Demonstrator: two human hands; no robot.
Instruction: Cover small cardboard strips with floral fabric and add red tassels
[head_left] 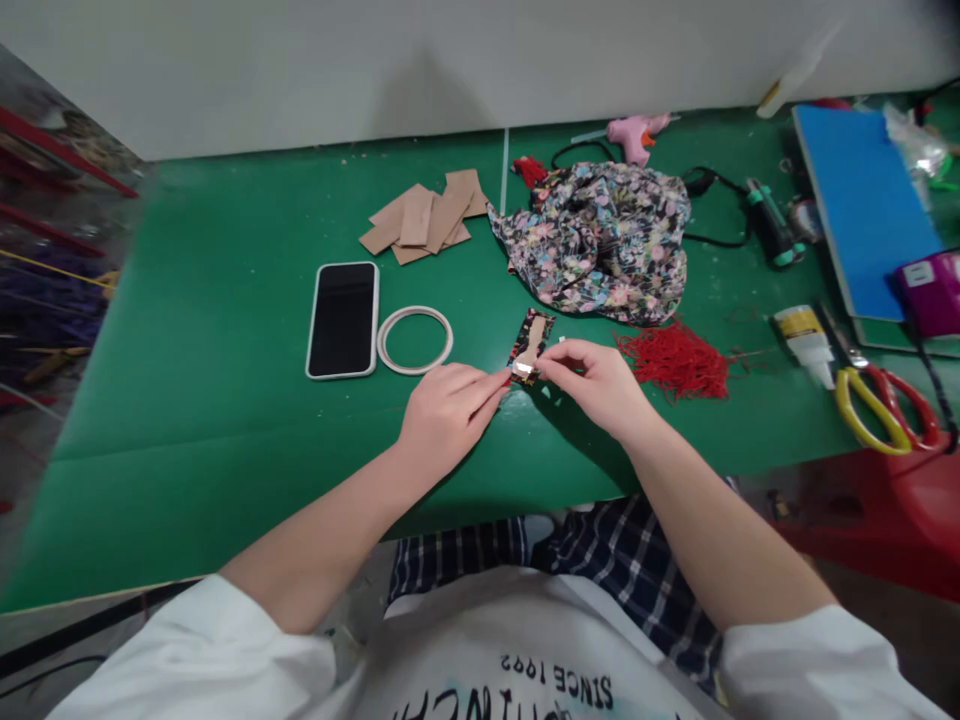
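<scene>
On the white shirt [525, 660], right at the bottom edge of the view, there is dark print reading "SINCE 1992", seen upside down. Below it runs a line of bigger letters, cut off and not readable. The glue bottle's [806, 342] label is too small to read.

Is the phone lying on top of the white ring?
No, the phone lies flat on the green mat beside the white ring, just left of it.
</scene>
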